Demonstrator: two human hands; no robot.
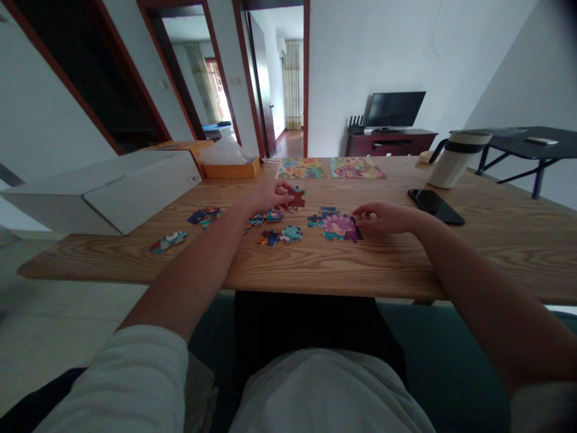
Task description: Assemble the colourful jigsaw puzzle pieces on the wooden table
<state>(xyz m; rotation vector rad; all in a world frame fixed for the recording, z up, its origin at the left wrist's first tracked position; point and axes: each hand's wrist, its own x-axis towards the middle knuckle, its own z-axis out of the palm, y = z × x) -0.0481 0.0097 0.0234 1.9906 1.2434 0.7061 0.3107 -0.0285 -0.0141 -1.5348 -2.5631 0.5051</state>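
Grip unclear: your left hand (269, 195) curls at red puzzle piece (298, 198), 12 o'clock. Right hand (384, 218) half-open, beside purple section (339, 226), 3 o'clock side.

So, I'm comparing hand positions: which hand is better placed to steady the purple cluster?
Probably the right hand: it is at the edge of the purple cluster, while the left hand is farther off, by the red piece.
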